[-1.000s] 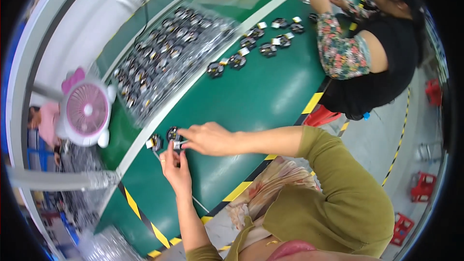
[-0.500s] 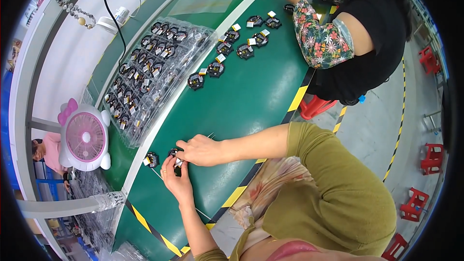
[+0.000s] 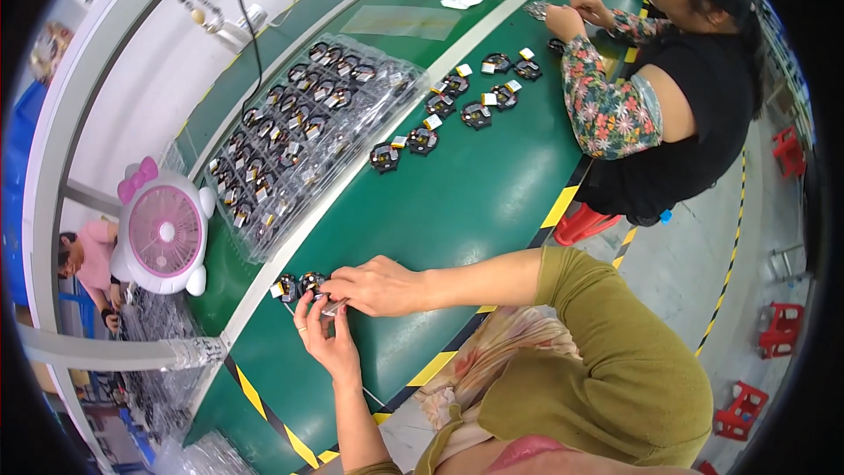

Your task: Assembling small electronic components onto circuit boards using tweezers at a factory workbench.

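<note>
Over the green counter [image 3: 457, 202], the left hand [image 3: 330, 347] pinches a small silvery piece [image 3: 333, 307] beside a round black module [image 3: 311, 281], the right hand [image 3: 382, 287] curled there, grip unclear; the module looks light, stiff, fragile, best held by its rim.

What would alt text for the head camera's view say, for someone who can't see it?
Left hand and right hand meet beside a small round black part on a green table. Beyond lie a clear plastic tray of similar parts and a pink-and-white fan; a co-worker with flowered sleeves sits at upper right.
</note>
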Available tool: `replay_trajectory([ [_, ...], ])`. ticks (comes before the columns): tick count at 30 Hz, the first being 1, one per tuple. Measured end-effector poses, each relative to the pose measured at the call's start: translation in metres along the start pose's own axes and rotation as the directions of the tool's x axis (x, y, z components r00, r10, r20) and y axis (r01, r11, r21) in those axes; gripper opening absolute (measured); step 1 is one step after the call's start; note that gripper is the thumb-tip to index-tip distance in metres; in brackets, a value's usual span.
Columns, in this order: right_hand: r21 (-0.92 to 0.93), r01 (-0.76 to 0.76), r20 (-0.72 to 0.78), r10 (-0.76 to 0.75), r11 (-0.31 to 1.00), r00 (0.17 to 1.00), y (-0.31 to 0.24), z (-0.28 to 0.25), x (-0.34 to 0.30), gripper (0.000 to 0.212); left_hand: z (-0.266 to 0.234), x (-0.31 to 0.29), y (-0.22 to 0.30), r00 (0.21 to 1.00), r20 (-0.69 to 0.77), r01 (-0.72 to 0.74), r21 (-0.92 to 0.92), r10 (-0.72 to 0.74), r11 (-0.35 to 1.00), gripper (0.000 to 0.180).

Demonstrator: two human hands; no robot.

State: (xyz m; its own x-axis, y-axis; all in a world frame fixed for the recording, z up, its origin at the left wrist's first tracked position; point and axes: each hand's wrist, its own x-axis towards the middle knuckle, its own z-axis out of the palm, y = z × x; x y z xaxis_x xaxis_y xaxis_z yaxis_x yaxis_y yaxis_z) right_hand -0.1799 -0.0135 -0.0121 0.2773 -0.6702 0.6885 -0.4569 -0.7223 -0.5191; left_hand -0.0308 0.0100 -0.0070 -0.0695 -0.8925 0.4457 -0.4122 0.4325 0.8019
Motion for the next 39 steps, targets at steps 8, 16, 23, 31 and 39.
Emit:
replay_trajectory([
  [8, 0.000, 0.000, -0.052, 0.000, 1.000, 0.999, 0.002, 0.001, 0.002, 0.028, -0.001, -0.002, 0.005, 1.000, -0.008, -0.025, 0.005, 0.025, 1.000, 0.027],
  [16, 0.032, -0.014, -0.056, 0.016, 0.999, 0.998, -0.001, -0.002, 0.005, 0.025, -0.004, -0.002, 0.004, 0.999, -0.002, -0.046, 0.053, 0.047, 0.998, 0.027],
  [23, 0.053, -0.030, -0.045, 0.032, 0.998, 0.998, -0.002, -0.003, 0.005, 0.024, -0.007, -0.003, 0.002, 0.995, 0.000, -0.103, 0.092, 0.103, 0.990, 0.028],
  [31, 0.672, -0.528, 0.252, 0.510, 0.520, 0.822, -0.012, -0.015, 0.017, 0.018, -0.005, -0.011, 0.009, 0.990, 0.059, -0.133, 0.091, 0.128, 0.987, 0.029],
  [39, 0.604, -0.513, 0.245, 0.471, 0.610, 0.848, -0.008, -0.016, 0.016, 0.029, 0.000, -0.010, 0.003, 0.988, 0.019, -0.151, -0.088, 0.153, 0.985, 0.034],
])
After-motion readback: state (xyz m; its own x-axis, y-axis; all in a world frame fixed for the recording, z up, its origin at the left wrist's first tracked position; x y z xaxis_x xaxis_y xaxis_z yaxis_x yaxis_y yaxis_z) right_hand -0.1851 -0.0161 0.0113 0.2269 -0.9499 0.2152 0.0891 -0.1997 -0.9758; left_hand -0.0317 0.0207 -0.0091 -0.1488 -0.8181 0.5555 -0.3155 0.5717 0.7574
